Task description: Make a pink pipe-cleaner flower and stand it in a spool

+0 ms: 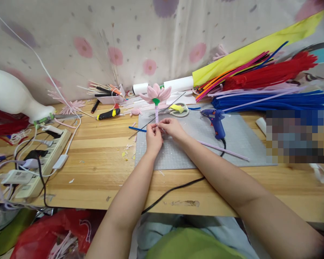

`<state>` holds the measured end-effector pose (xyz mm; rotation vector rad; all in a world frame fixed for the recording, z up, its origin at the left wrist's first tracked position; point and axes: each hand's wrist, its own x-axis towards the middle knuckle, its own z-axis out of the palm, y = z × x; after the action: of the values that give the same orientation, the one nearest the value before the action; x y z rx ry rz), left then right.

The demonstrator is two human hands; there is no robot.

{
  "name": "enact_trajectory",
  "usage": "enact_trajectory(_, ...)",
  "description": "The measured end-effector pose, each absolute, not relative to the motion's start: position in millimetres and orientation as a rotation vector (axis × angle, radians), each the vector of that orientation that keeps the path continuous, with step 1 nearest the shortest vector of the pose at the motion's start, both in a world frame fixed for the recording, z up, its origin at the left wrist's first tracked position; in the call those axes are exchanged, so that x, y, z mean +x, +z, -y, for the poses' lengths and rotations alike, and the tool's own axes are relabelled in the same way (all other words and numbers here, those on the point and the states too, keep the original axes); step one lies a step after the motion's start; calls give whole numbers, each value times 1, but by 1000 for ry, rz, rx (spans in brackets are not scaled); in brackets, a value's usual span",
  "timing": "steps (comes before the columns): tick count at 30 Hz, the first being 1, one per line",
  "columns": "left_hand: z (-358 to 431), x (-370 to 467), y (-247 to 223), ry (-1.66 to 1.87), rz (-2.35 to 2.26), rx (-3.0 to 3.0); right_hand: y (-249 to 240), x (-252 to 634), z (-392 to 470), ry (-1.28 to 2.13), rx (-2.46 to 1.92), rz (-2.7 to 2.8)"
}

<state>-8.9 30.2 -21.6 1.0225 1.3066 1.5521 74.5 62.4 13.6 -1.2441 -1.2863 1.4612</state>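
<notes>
left hand [154,139], right hand [172,128]: fingertips pinched together on lilac stem [156,113] below pink chenille flower [154,94], upright at far left of cutting mat [244,131], apparently sparing petals [165,94]; blue glue gun [217,123] on mat's right, likely for reach.

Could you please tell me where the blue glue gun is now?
In the head view, the blue glue gun rests on the grey gridded cutting mat, to the right of the right hand.

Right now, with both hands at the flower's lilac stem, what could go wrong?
The black cable passes beneath the right forearm, so a sweep might drag the blue glue gun. If hot, the gun's nozzle, pointing toward the flower, might scorch it on contact.
</notes>
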Motion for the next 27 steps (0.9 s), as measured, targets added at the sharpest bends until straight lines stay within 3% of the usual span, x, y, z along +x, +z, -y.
enact_trajectory(15, -28, -9, -22, 1510, -1456, 1086, 6, 75, -62, 612, -1238, 1795)
enact_trajectory(21, -31, -9, -13, 1484, -1377, 916, 11, 78, -64, 720, -1250, 1866)
enact_trajectory(27, -32, -9, 2, 1450, -1140, 662, 63, 137, -55, 1003, -1306, 2276)
